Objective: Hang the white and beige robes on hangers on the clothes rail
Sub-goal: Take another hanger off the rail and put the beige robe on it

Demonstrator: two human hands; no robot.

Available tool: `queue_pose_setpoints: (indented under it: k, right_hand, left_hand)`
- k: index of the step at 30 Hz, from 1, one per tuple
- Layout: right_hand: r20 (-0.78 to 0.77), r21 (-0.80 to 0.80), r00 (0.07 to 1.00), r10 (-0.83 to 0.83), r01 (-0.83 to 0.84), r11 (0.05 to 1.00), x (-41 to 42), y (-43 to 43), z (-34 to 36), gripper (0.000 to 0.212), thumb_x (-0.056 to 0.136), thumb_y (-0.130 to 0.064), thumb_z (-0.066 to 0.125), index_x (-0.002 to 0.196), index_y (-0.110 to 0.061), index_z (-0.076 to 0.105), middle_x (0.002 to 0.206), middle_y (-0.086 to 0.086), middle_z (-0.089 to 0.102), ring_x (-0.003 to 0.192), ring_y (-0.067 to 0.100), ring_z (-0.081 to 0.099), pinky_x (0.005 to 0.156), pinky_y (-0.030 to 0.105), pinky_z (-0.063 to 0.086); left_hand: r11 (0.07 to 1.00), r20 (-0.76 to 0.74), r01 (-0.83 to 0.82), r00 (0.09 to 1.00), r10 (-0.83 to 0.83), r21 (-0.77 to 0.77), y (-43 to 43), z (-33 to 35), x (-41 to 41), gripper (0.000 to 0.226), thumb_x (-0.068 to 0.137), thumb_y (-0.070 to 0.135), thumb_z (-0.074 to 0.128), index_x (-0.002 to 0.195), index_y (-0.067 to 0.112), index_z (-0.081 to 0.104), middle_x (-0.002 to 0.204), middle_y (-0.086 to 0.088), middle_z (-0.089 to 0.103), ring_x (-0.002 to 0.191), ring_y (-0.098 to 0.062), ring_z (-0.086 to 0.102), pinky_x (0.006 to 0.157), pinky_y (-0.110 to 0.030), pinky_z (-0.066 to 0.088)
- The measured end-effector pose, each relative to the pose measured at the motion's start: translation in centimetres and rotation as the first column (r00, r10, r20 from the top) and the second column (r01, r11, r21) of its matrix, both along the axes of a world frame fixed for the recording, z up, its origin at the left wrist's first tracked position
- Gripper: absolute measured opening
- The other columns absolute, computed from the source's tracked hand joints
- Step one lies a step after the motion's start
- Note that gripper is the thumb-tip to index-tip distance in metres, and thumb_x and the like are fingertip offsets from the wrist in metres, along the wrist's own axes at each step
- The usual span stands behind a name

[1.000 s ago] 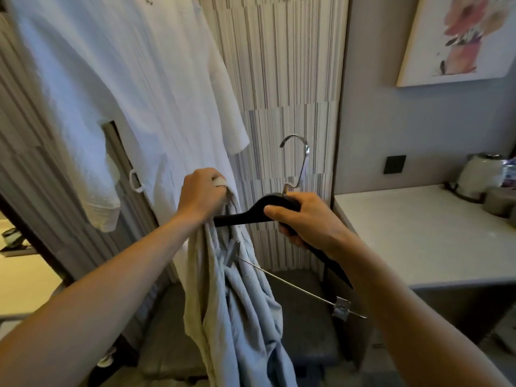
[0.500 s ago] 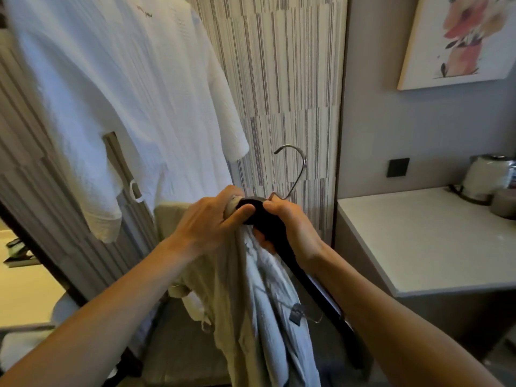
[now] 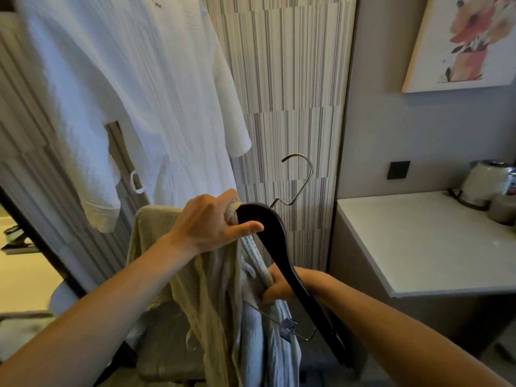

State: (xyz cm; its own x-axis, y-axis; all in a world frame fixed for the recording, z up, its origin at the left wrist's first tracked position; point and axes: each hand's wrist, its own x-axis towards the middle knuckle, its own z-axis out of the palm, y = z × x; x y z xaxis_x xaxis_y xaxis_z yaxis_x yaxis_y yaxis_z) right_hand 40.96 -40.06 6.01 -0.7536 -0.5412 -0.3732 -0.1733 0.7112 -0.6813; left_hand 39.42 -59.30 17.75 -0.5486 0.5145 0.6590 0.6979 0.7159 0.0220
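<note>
The rail itself lies out of view above the top edge, so what the white robe (image 3: 145,88) hangs from cannot be seen; its collar is cut off at the top and its hem is hidden behind the arms. One hanger (image 3: 282,252) is in view, dark, tilted steeply, its far end raised at centre and its near end running down to the right; its metal hook (image 3: 300,174) stands free in front of the striped wall (image 3: 284,79). A thin clip bar (image 3: 290,328) hangs below it, part hidden by cloth, with one clip clear to see. The beige robe (image 3: 212,303) drapes from the hanger's upper end down past the bottom edge, its lower part cut off, one fold spread over something at left that cannot be made out. The left hand (image 3: 212,222) has its grip pressed around a bunch of beige cloth at the hanger's top end, thumb lying along the wood. The right hand (image 3: 282,287) is half hidden behind the hanger arm; its grip pinches a fold of the beige robe lower down. Two robes, two hands. To the right is a white bench (image 3: 424,241) with a kettle (image 3: 484,182) at its far edge, beside a blurred round thing cut by the frame. One picture (image 3: 469,40) hangs far right, cropped.
</note>
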Motion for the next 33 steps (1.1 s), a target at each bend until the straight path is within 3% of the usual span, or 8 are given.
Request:
queue_pose_setpoints:
  k: [3,6,12,17,21,25,28,33]
  right_hand:
    - [-0.038,0.001,0.997,-0.070,0.070,0.998,0.1,1.2,-0.3,0.021,0.087,-0.004,0.062,0.070,-0.013,0.052,0.065,-0.010,0.058,0.058,0.003,0.057,0.058,0.021,0.048]
    - [-0.164,0.066,0.968,-0.193,0.206,0.976,0.2,2.6,-0.6,0.015,0.091,-0.005,0.057,0.079,-0.013,0.061,0.077,0.000,0.058,0.069,0.017,0.056,0.072,0.034,0.049]
    - [-0.402,-0.053,0.814,-0.420,0.437,0.898,-1.2,6.5,1.8,0.017,0.093,-0.012,0.052,0.083,-0.018,0.064,0.080,0.005,0.065,0.078,0.024,0.065,0.071,0.033,0.053]
    - [-0.465,-0.071,0.769,-0.439,0.461,0.884,-2.5,6.8,6.6,0.028,0.096,-0.009,0.045,0.074,-0.020,0.058,0.070,0.000,0.057,0.070,0.020,0.055,0.059,0.028,0.043]
    - [-0.466,-0.097,0.780,-0.418,0.425,0.900,-2.8,6.0,9.6,0.029,0.099,-0.011,0.038,0.094,0.002,0.064,0.093,0.021,0.064,0.086,0.034,0.058,0.079,0.046,0.051]
    - [-0.483,0.170,0.831,-0.276,0.399,0.901,-2.3,7.0,12.0,0.024,0.095,-0.011,0.045,0.099,-0.002,0.067,0.097,0.016,0.066,0.091,0.029,0.062,0.080,0.039,0.051]
    - [-0.592,0.358,0.774,-0.226,0.503,0.787,-2.1,7.9,12.6,0.016,0.086,-0.010,0.055,0.093,-0.007,0.069,0.091,0.012,0.068,0.085,0.026,0.065,0.068,0.034,0.052]
    - [-0.550,0.081,0.687,-0.475,0.609,0.789,-1.9,7.4,12.3,0.023,0.090,-0.009,0.050,0.084,0.004,0.068,0.074,0.013,0.060,0.067,0.022,0.056,0.059,0.032,0.046]
  left_hand:
    - [1.000,-0.036,-0.018,0.999,0.019,0.022,-1.1,0.6,0.2,0.079,0.074,0.085,0.036,0.068,0.008,0.053,0.042,-0.001,0.046,0.037,-0.023,0.050,0.039,-0.030,0.040]
    - [0.994,-0.075,-0.060,0.995,0.067,0.088,-2.6,1.3,0.4,0.076,0.075,0.081,0.041,0.067,0.007,0.054,0.043,0.000,0.044,0.038,-0.023,0.049,0.043,-0.026,0.035]
    - [0.974,-0.100,-0.221,0.969,0.225,0.051,-6.0,1.0,0.9,0.073,0.076,0.080,0.042,0.066,0.008,0.050,0.041,-0.008,0.046,0.036,-0.029,0.050,0.035,-0.027,0.032]
    - [0.926,-0.063,-0.376,0.924,0.376,0.016,-6.6,0.2,1.3,0.066,0.078,0.077,0.042,0.069,0.012,0.043,0.042,0.003,0.032,0.035,-0.021,0.033,0.036,-0.019,0.017]
    - [0.905,-0.035,-0.422,0.905,0.424,0.056,-6.4,-0.2,1.1,0.065,0.079,0.076,0.041,0.070,0.012,0.042,0.041,0.001,0.035,0.034,-0.022,0.038,0.035,-0.021,0.022]
    - [0.908,-0.017,-0.403,0.913,0.408,0.111,-6.4,0.0,1.5,0.064,0.080,0.076,0.040,0.070,0.013,0.041,0.041,0.001,0.037,0.033,-0.020,0.038,0.035,-0.021,0.021]
    - [0.918,-0.026,-0.370,0.926,0.377,0.143,-6.0,0.4,2.0,0.063,0.080,0.074,0.041,0.070,0.012,0.042,0.041,0.001,0.037,0.033,-0.020,0.035,0.036,-0.019,0.017]
    - [0.929,-0.036,-0.333,0.939,0.343,0.160,-4.4,0.1,2.0,0.064,0.080,0.075,0.040,0.071,0.011,0.042,0.041,-0.003,0.040,0.033,-0.023,0.039,0.035,-0.022,0.022]
